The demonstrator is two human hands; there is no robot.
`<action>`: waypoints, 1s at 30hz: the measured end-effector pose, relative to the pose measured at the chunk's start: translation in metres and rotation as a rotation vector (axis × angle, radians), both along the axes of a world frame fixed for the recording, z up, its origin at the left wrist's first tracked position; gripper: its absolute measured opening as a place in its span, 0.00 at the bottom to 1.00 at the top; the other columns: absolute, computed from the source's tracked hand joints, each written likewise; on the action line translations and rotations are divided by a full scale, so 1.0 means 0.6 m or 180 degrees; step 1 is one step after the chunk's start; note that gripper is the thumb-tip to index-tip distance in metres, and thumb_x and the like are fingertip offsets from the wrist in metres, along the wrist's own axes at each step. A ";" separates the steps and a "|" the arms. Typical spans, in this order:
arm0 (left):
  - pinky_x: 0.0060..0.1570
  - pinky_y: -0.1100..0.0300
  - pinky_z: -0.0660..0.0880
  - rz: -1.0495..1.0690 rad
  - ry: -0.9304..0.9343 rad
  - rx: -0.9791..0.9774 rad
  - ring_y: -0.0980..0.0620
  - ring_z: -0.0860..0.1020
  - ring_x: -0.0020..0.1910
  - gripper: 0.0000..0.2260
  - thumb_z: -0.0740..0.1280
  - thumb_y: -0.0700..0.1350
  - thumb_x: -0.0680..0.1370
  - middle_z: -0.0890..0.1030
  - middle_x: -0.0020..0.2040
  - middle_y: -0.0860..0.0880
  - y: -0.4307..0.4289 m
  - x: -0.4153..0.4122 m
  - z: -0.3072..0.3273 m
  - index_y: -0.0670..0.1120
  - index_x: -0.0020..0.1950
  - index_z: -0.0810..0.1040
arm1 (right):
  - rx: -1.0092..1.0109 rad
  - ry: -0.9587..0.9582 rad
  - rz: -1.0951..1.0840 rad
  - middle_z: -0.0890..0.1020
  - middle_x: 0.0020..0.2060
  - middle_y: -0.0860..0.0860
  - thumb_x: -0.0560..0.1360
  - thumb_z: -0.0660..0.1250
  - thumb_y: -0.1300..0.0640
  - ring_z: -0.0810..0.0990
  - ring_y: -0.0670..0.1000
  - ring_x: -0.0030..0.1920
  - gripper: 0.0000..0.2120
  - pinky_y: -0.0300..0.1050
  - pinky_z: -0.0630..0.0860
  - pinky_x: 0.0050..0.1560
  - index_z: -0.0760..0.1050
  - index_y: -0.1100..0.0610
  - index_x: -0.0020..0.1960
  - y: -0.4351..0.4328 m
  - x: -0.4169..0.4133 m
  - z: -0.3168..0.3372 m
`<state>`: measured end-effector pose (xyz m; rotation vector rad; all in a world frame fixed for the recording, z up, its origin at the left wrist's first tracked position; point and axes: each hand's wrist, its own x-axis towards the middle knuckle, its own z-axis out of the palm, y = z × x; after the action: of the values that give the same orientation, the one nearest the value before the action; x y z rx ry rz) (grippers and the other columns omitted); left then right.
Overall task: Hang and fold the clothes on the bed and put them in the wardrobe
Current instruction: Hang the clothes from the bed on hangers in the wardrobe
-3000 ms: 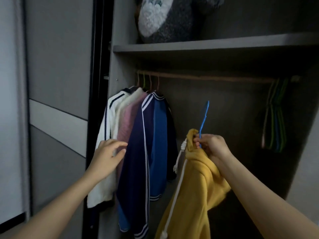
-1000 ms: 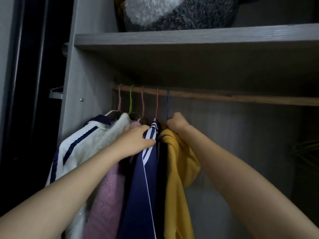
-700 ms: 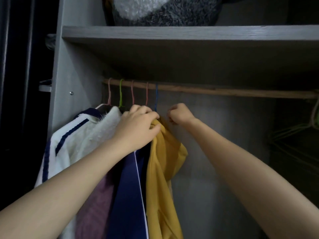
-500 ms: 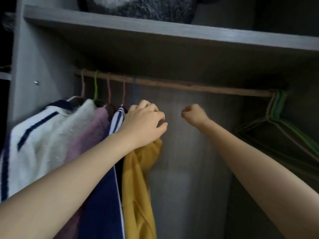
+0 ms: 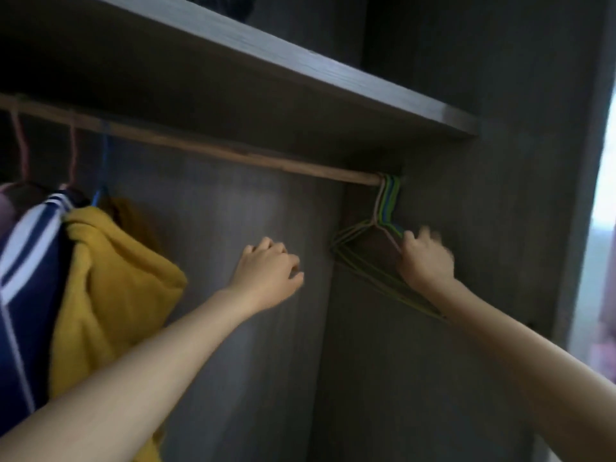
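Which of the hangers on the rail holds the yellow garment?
The blue hanger, rightmost of the three loaded hooks on the rail; the two pink hangers left of it carry other clothes.

Right hand point(image 5: 425, 258) motion-blurred, grip on hangers point(image 5: 387, 203) unclear; navy jacket point(image 5: 26, 295) cut off left.

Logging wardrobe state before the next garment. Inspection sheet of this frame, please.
Surface: rail under shelf.
Job's things: yellow hoodie hangs on blue hanger at the rail's left, beside navy striped jacket; empty hangers bunched at the rail's right end.
Clutter: dark item on the shelf, cut off, cannot identify.
Hands: left hand open in mid-air, holds nothing; right hand at the empty hangers, blurred, grip unclear.
Cables: nothing seen.
Surroundings: wardrobe side wall; bright gap at the right edge.
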<state>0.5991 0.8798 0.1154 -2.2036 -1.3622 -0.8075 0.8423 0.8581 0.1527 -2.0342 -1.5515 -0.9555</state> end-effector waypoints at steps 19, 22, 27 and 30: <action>0.60 0.54 0.63 -0.0215 -0.0592 -0.0342 0.48 0.64 0.66 0.20 0.57 0.56 0.79 0.69 0.67 0.49 0.089 0.051 -0.035 0.53 0.70 0.67 | -0.0410 -0.0827 -0.0270 0.81 0.52 0.56 0.77 0.54 0.66 0.81 0.59 0.51 0.16 0.46 0.67 0.38 0.68 0.61 0.64 -0.001 0.065 0.011; 0.64 0.51 0.61 -0.0191 -0.0737 -0.0314 0.45 0.59 0.70 0.28 0.59 0.56 0.78 0.61 0.73 0.46 0.100 0.066 -0.022 0.51 0.76 0.55 | -0.0479 -0.0879 -0.0205 0.80 0.54 0.55 0.78 0.54 0.64 0.81 0.59 0.52 0.15 0.46 0.65 0.38 0.66 0.61 0.64 -0.018 0.060 0.000; 0.68 0.46 0.57 -0.0360 -0.1129 -0.0136 0.42 0.50 0.73 0.37 0.62 0.54 0.77 0.48 0.76 0.43 0.108 0.113 0.004 0.50 0.77 0.42 | -0.0382 -0.1018 -0.0300 0.77 0.53 0.52 0.78 0.55 0.58 0.80 0.58 0.49 0.13 0.46 0.65 0.35 0.64 0.57 0.62 -0.092 0.054 -0.014; 0.67 0.43 0.57 -0.0492 -0.1262 0.0129 0.40 0.50 0.73 0.39 0.65 0.52 0.76 0.48 0.76 0.41 0.106 0.134 0.006 0.49 0.77 0.43 | -0.0546 -0.1100 -0.0285 0.76 0.54 0.50 0.78 0.58 0.56 0.80 0.58 0.48 0.17 0.45 0.64 0.34 0.61 0.55 0.65 -0.144 0.046 -0.022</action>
<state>0.6794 0.9433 0.1192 -2.2157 -1.3397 -1.3753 0.8701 0.7719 0.1394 -2.1568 -1.7823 -1.3056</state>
